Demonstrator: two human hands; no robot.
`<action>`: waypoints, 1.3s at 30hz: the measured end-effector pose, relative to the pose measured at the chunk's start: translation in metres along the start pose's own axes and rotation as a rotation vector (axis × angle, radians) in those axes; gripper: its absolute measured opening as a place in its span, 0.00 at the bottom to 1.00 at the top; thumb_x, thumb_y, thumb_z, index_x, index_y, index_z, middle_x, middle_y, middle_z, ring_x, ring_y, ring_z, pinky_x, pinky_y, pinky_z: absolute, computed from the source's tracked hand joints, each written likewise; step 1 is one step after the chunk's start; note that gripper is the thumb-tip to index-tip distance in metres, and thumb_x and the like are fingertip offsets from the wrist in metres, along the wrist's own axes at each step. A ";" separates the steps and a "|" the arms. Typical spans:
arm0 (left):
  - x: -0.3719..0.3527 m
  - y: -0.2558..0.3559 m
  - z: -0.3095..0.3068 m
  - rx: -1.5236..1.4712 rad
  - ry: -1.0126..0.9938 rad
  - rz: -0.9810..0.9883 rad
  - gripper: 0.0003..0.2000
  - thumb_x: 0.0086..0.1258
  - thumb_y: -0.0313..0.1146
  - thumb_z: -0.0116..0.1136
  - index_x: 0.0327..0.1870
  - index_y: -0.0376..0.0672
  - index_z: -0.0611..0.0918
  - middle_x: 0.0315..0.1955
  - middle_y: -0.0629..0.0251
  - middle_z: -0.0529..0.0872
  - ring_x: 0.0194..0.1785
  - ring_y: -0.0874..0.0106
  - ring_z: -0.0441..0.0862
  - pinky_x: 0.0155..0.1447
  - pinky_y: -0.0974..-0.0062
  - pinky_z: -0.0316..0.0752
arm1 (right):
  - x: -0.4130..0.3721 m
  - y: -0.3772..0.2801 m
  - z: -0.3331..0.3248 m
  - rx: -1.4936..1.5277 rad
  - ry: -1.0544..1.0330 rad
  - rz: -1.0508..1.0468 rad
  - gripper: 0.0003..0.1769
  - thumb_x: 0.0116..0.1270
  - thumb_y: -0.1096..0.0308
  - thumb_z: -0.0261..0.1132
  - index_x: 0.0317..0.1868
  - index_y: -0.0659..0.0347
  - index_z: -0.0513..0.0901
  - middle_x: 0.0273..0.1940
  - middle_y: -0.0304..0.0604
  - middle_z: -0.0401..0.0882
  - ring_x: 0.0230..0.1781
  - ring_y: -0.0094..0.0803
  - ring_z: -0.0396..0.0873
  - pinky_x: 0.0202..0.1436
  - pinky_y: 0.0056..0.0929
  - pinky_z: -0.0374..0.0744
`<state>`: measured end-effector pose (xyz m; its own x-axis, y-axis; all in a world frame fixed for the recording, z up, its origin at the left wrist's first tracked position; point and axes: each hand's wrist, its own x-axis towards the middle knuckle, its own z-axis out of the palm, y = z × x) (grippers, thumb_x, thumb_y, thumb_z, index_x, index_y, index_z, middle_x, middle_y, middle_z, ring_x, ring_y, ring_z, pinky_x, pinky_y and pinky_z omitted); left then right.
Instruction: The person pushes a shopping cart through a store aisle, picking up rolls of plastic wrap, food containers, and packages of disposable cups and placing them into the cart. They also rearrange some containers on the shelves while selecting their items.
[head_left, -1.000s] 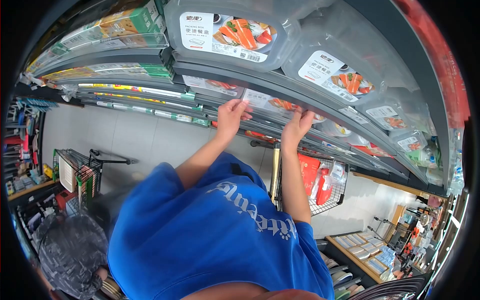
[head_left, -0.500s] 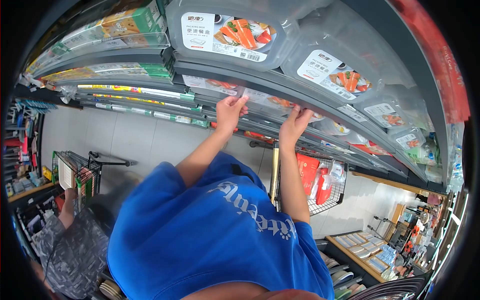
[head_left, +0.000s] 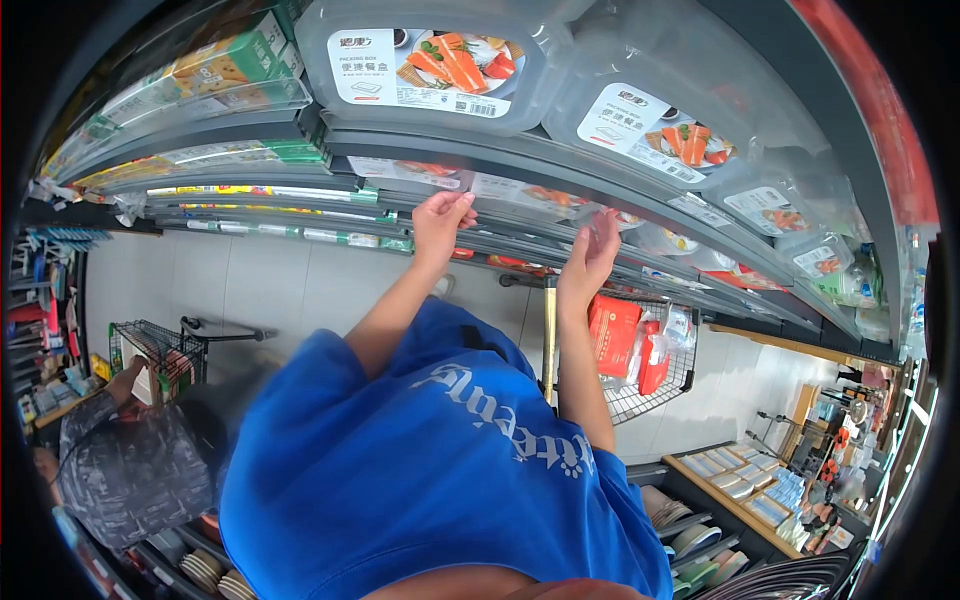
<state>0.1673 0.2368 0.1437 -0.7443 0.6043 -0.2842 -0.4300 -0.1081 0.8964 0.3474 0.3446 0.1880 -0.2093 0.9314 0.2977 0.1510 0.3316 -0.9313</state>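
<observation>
A clear plastic food box [head_left: 530, 192] with a white label and a salmon picture sits at the front of the lower shelf, between my two hands. My left hand [head_left: 440, 232] is closed in a pinch at the box's left front corner. At its right end, my right hand [head_left: 588, 265] has thumb and fingers around the clear corner, part of the fingers showing through plastic. Beside it on the left lies another labelled box [head_left: 410, 172]. Larger clear boxes with matching labels, one at left [head_left: 425, 70] and one at right [head_left: 655, 130], fill the shelf above.
Below my right arm stands a wire shopping cart [head_left: 640, 400] holding a red package [head_left: 612, 335]. At left, a person in a patterned top [head_left: 135, 470] is beside another cart [head_left: 160, 350]. Green-and-white cartons [head_left: 215, 75] line the shelf at upper left. Dishes fill racks behind me.
The view has shifted a little, so the shelf sits slightly further left. My right hand has moved slightly lower in view. The person at left has bent or shifted toward their cart.
</observation>
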 end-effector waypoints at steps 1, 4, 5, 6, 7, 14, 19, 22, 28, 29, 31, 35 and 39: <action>0.001 0.000 0.001 -0.004 0.008 -0.005 0.10 0.72 0.32 0.67 0.41 0.32 0.85 0.27 0.62 0.88 0.28 0.78 0.83 0.35 0.81 0.76 | -0.005 0.006 -0.003 0.004 0.004 0.047 0.27 0.77 0.75 0.57 0.73 0.68 0.65 0.65 0.51 0.72 0.68 0.37 0.73 0.72 0.35 0.70; 0.003 0.001 0.002 0.043 0.034 0.008 0.09 0.72 0.32 0.67 0.38 0.32 0.85 0.25 0.63 0.87 0.28 0.79 0.83 0.34 0.81 0.75 | -0.013 0.024 -0.009 -0.027 -0.044 0.082 0.26 0.76 0.75 0.59 0.71 0.69 0.67 0.63 0.53 0.71 0.66 0.39 0.74 0.67 0.36 0.75; 0.003 0.001 0.003 0.056 0.038 0.018 0.09 0.73 0.32 0.66 0.37 0.32 0.85 0.25 0.63 0.87 0.27 0.79 0.83 0.34 0.81 0.75 | -0.013 0.023 -0.008 -0.033 -0.059 0.067 0.25 0.76 0.74 0.59 0.71 0.69 0.68 0.63 0.53 0.71 0.65 0.39 0.75 0.67 0.36 0.76; 0.004 -0.001 0.003 0.068 0.041 0.029 0.10 0.73 0.32 0.66 0.37 0.33 0.86 0.25 0.64 0.87 0.27 0.79 0.82 0.34 0.80 0.75 | -0.013 0.021 -0.006 -0.038 -0.074 0.051 0.25 0.76 0.74 0.60 0.70 0.69 0.68 0.62 0.52 0.72 0.64 0.39 0.75 0.66 0.36 0.77; 0.005 -0.003 0.003 0.080 0.044 0.039 0.10 0.73 0.32 0.65 0.36 0.33 0.86 0.24 0.64 0.87 0.27 0.79 0.82 0.34 0.80 0.75 | -0.012 0.016 -0.004 -0.045 -0.087 0.036 0.25 0.76 0.74 0.60 0.70 0.70 0.69 0.62 0.52 0.72 0.63 0.39 0.76 0.65 0.36 0.77; -0.002 -0.004 0.015 0.280 0.117 0.172 0.15 0.76 0.35 0.61 0.33 0.30 0.86 0.20 0.63 0.85 0.25 0.78 0.82 0.33 0.79 0.76 | 0.008 0.014 0.004 -0.189 -0.058 0.018 0.17 0.77 0.71 0.61 0.61 0.71 0.78 0.51 0.51 0.79 0.49 0.36 0.81 0.54 0.33 0.79; 0.001 -0.008 0.013 0.271 0.116 0.167 0.16 0.77 0.35 0.60 0.33 0.29 0.86 0.19 0.63 0.85 0.25 0.78 0.82 0.33 0.79 0.76 | 0.009 0.016 0.006 -0.252 -0.028 -0.032 0.14 0.78 0.70 0.60 0.58 0.69 0.80 0.46 0.47 0.79 0.45 0.31 0.82 0.50 0.29 0.78; 0.002 -0.008 0.012 0.209 0.093 0.142 0.16 0.77 0.35 0.60 0.33 0.29 0.86 0.20 0.62 0.86 0.25 0.77 0.82 0.33 0.79 0.77 | 0.008 0.014 0.005 -0.264 -0.046 -0.023 0.15 0.77 0.70 0.61 0.59 0.70 0.79 0.47 0.48 0.79 0.46 0.32 0.82 0.51 0.29 0.79; 0.004 -0.006 0.006 0.079 0.021 0.118 0.15 0.79 0.38 0.58 0.39 0.33 0.84 0.25 0.62 0.87 0.26 0.77 0.82 0.33 0.80 0.76 | 0.001 0.012 0.004 -0.225 -0.093 -0.011 0.19 0.75 0.71 0.63 0.62 0.71 0.75 0.51 0.54 0.76 0.47 0.40 0.81 0.54 0.36 0.79; 0.003 -0.006 0.003 0.029 0.026 0.110 0.15 0.80 0.39 0.57 0.39 0.33 0.84 0.25 0.63 0.86 0.26 0.78 0.82 0.33 0.80 0.76 | -0.001 0.014 0.004 -0.230 -0.099 -0.015 0.20 0.75 0.72 0.63 0.63 0.71 0.74 0.52 0.54 0.75 0.47 0.40 0.81 0.54 0.36 0.79; 0.001 -0.005 -0.004 -0.067 0.030 0.090 0.16 0.81 0.41 0.55 0.40 0.34 0.83 0.25 0.63 0.86 0.26 0.78 0.81 0.33 0.81 0.75 | -0.006 0.017 0.003 -0.242 -0.105 -0.021 0.22 0.74 0.72 0.63 0.65 0.70 0.72 0.53 0.53 0.74 0.47 0.39 0.81 0.55 0.35 0.79; -0.004 -0.016 -0.015 -0.015 0.033 0.079 0.17 0.82 0.41 0.53 0.37 0.36 0.82 0.24 0.65 0.84 0.26 0.79 0.80 0.34 0.80 0.74 | -0.019 0.018 -0.010 -0.198 -0.098 0.049 0.23 0.76 0.71 0.62 0.67 0.68 0.70 0.58 0.51 0.74 0.51 0.35 0.80 0.57 0.34 0.78; -0.017 -0.049 -0.020 0.147 -0.128 -0.007 0.14 0.82 0.39 0.54 0.36 0.39 0.81 0.25 0.66 0.84 0.28 0.79 0.79 0.37 0.80 0.75 | -0.048 0.044 -0.051 -0.308 -0.105 0.028 0.31 0.70 0.70 0.68 0.69 0.67 0.68 0.62 0.56 0.70 0.60 0.46 0.75 0.64 0.41 0.75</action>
<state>0.1911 0.2164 0.0978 -0.6664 0.7012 -0.2535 -0.3486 0.0075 0.9372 0.4133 0.3225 0.1437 -0.2970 0.9255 0.2350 0.4403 0.3511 -0.8264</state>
